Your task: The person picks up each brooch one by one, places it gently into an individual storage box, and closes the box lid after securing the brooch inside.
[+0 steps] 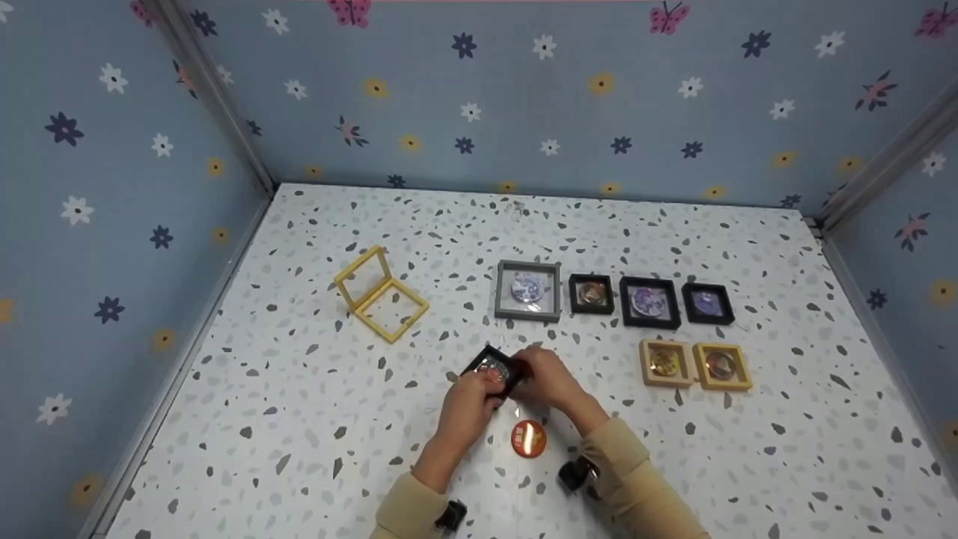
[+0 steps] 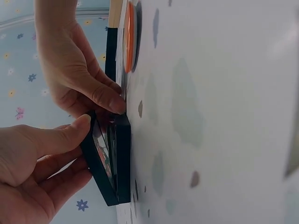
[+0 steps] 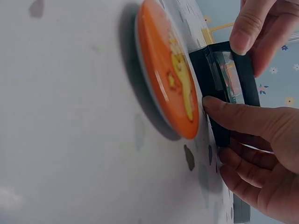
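Observation:
A small black square display frame (image 1: 489, 351) is held low at the table's middle, its two hinged halves partly apart in a narrow wedge. In the left wrist view, my left hand (image 2: 28, 163) pinches the tilted upper half between thumb and fingers. My right hand (image 3: 266, 135) grips the lower half at its edge, thumb on the near side. Clear film shows inside the frame, with something reddish behind it, partly hidden by my fingers. Just in front of the hands, a round orange badge (image 1: 528, 439) with a yellow figure lies on the table.
An empty yellow frame (image 1: 391, 310) stands hinged wide at the left. Toward the back right are a grey frame (image 1: 528, 315) and several black frames (image 1: 650, 324), each holding a round badge. A beige frame (image 1: 666, 383) and a yellow one (image 1: 723, 386) lie nearer. Patterned walls enclose the table.

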`<act>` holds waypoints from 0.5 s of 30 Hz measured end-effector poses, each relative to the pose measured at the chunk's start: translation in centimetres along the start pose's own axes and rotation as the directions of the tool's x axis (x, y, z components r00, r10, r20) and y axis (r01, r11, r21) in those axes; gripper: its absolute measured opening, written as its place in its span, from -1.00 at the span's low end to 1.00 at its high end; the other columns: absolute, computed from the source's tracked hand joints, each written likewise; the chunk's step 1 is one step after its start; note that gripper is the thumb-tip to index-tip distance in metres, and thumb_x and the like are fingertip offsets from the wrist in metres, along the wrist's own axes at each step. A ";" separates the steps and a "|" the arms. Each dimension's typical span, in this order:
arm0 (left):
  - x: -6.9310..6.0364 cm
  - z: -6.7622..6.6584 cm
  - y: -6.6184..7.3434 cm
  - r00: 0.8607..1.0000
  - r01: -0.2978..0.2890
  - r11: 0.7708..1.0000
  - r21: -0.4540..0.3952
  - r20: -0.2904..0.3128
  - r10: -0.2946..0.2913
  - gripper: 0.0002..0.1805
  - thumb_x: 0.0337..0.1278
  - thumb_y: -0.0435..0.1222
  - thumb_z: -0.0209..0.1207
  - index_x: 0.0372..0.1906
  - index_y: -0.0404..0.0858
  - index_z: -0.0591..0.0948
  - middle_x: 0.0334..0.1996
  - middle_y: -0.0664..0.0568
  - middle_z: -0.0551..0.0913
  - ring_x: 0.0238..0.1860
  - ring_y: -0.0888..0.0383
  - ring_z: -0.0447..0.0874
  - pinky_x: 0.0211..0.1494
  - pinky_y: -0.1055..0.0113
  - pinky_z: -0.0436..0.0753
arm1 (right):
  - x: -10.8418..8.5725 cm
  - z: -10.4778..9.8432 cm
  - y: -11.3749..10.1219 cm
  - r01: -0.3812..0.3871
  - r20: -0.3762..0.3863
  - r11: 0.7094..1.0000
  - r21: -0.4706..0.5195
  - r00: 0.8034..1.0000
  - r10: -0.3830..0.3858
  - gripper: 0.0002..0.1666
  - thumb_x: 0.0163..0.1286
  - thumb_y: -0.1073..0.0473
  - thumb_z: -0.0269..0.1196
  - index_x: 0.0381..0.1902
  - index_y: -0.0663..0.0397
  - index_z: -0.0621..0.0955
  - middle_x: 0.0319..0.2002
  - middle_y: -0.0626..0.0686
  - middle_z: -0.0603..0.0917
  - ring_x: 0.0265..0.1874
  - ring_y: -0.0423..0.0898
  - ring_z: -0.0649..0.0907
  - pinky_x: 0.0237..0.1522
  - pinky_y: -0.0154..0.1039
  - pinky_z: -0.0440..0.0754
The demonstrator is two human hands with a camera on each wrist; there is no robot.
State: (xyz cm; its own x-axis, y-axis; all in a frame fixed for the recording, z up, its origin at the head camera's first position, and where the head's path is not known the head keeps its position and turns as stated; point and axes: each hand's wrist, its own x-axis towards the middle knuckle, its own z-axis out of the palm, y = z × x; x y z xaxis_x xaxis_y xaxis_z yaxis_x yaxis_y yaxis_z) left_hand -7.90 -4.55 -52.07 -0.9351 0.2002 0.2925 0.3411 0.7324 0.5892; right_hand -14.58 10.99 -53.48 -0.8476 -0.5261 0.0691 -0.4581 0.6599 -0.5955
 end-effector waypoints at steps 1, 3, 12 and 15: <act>0.0 0.1 0.0 1.000 0.001 1.000 0.012 0.004 -0.001 -0.86 -0.37 -0.44 0.32 -0.50 -0.25 0.70 -0.46 -0.02 0.61 -0.34 0.05 0.54 -0.23 0.26 0.51 | 0.0 0.0 0.0 -0.006 0.001 1.000 0.001 1.000 0.006 -0.64 -0.17 0.26 0.42 -0.33 0.22 0.61 -0.49 -0.01 0.57 -0.51 -0.15 0.48 -0.41 -0.28 0.46; 0.0 0.2 0.1 1.000 0.007 0.999 0.033 0.014 -0.007 -0.88 -0.37 -0.44 0.32 -0.53 -0.24 0.69 -0.44 -0.03 0.61 -0.33 0.04 0.55 -0.24 0.25 0.52 | 0.0 0.0 0.0 -0.014 0.004 1.000 -0.003 1.000 0.014 -0.63 -0.17 0.25 0.42 -0.32 0.22 0.61 -0.47 0.00 0.57 -0.49 -0.14 0.48 -0.39 -0.27 0.46; 0.1 0.6 0.4 0.998 0.017 0.995 0.094 0.058 -0.022 -0.90 -0.36 -0.43 0.32 -0.56 -0.22 0.68 -0.47 -0.05 0.59 -0.38 0.03 0.56 -0.29 0.23 0.52 | 0.0 0.0 -0.1 -0.041 0.015 0.999 0.000 0.999 0.041 -0.62 -0.17 0.26 0.41 -0.30 0.22 0.61 -0.45 0.01 0.56 -0.46 -0.12 0.49 -0.34 -0.23 0.48; 0.2 0.7 0.5 0.998 0.016 0.993 0.119 0.060 -0.024 -0.92 -0.37 -0.43 0.32 -0.59 -0.22 0.67 -0.48 -0.05 0.59 -0.39 0.03 0.56 -0.32 0.22 0.52 | 0.0 0.0 -0.1 -0.055 0.024 0.999 -0.003 0.998 0.055 -0.64 -0.15 0.27 0.40 -0.30 0.20 0.61 -0.45 0.00 0.55 -0.46 -0.12 0.48 -0.35 -0.23 0.47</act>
State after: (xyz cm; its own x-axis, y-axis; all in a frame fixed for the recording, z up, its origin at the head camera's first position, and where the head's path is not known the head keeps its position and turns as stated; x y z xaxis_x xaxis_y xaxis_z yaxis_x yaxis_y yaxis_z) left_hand -7.98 -3.73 -52.23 -0.9470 0.2215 0.2326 0.3118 0.8076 0.5005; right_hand -14.56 10.89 -53.35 -0.8647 -0.5019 0.0172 -0.4118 0.6891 -0.5963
